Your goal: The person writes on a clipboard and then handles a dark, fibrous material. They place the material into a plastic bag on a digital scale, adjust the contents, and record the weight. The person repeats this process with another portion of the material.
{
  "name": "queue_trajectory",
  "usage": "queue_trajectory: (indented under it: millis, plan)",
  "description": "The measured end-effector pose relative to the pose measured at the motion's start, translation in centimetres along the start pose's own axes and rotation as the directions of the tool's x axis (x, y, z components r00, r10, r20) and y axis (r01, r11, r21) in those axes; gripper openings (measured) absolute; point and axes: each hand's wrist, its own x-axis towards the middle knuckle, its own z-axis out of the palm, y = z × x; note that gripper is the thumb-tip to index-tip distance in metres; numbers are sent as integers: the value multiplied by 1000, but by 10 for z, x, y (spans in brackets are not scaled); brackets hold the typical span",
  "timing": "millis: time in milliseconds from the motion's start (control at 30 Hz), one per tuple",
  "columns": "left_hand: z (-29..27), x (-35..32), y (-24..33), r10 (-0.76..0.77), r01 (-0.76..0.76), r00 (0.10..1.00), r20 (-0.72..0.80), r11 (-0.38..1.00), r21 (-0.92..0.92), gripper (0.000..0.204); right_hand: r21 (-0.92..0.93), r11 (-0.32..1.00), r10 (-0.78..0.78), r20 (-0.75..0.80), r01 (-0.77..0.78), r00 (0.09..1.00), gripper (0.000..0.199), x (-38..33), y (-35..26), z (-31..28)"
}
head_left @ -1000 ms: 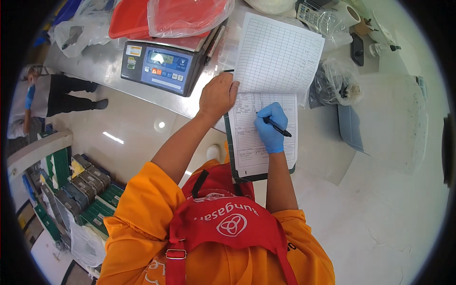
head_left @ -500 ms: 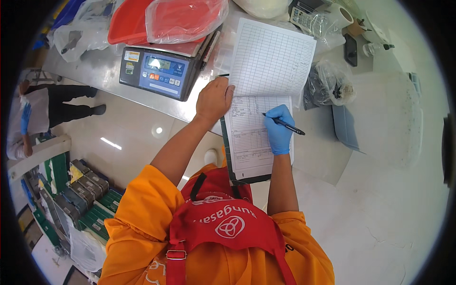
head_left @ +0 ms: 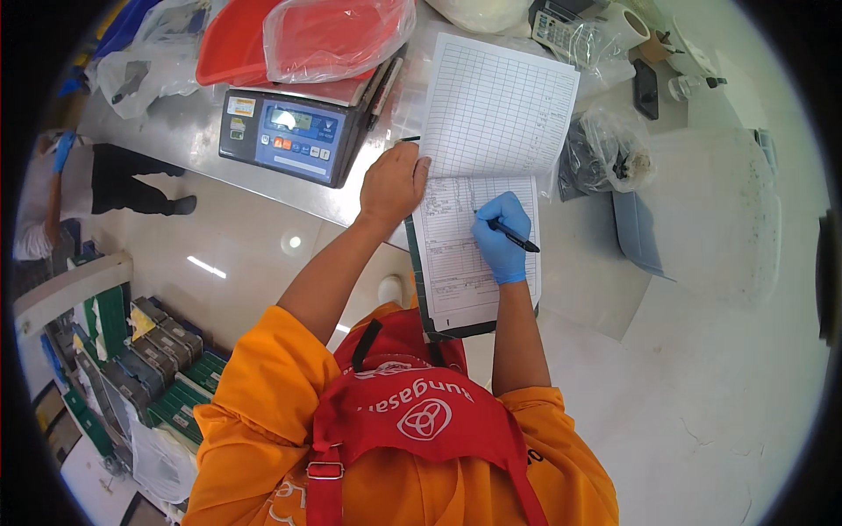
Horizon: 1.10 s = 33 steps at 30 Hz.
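A dark clipboard [head_left: 419,294] carries a printed form [head_left: 460,302] with ruled rows and some handwriting. Its gridded top sheet [head_left: 500,110] is folded up toward the far side. My bare left hand [head_left: 394,186] is closed on the clipboard's left edge, thumb beside the paper; its fingertips are hidden. In a blue glove, my right hand [head_left: 503,238] pinches a black pen [head_left: 516,237] over the middle of the form. The pen's tip is at the written rows, and its back end points to the lower right.
Left of the papers stands a digital scale [head_left: 282,136] with red trays [head_left: 232,44] on it. At the far right lie a calculator [head_left: 553,33], a phone [head_left: 645,89] and a clear plastic bag [head_left: 621,158]. A person [head_left: 70,188] stands beyond the metal table, near stacked crates [head_left: 180,403].
My right hand has shifted left across the form with the pen. My left hand stays at the clipboard's edge. The other person has raised a blue-gloved hand.
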Motion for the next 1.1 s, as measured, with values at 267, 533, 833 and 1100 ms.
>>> queue_trajectory:
  millis: [267,533,833,1100]
  plan:
    - [1,0,-1,-8,8,1000,14,1000,-3,20,-37,999,-32,-31,30,999,16,1,3,0]
    - [0,2,-1,8,-8,1000,0,1000,-7,19,-30,999,-35,-46,33,998,17,1,1,1]
    - [0,0,-1,7,-8,1000,-27,999,-46,19,274,954,149,-80,-122,986,16,0,-11,-3]
    - [-4,1,1,-14,16,999,36,999,-43,21,75,997,-30,80,24,996,13,0,-17,36]
